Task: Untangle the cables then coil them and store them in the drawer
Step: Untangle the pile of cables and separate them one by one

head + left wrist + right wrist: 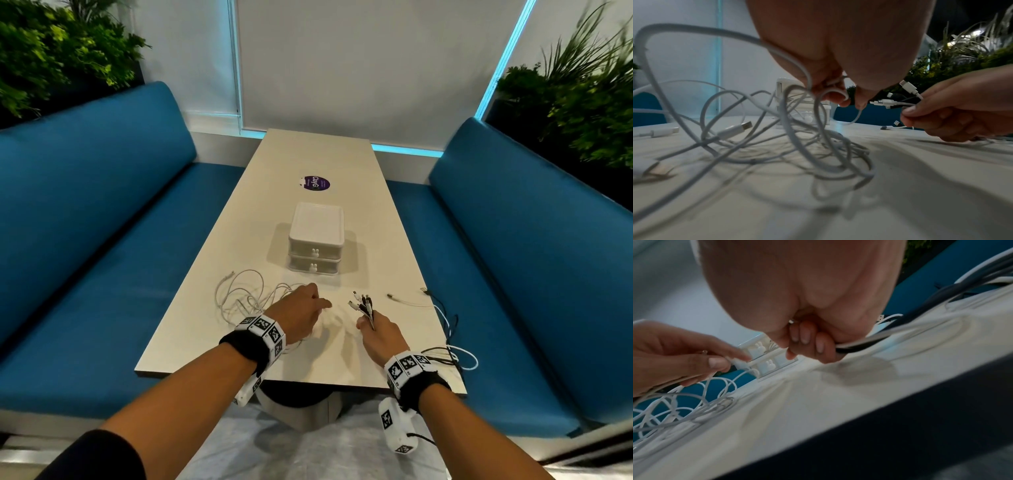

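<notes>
A tangle of white cables [239,298] lies on the table's near left, also filling the left wrist view as loose loops of white cables [760,138]. My left hand [301,308] pinches a white cable end [736,364] lifted from that tangle. My right hand [373,330] grips a bunch of black and white cable ends [361,303], whose plugs [892,101] stick out past the fingers [807,335]. Their black and white cords [448,349] trail right and over the table edge. A white two-drawer box [315,240] stands behind the hands, both drawers closed.
A loose white cable with a plug [404,299] lies to the right of the box. A purple sticker [317,183] is further back on the table [342,359]. Blue benches [102,222] flank both sides; plants [582,96] stand behind them.
</notes>
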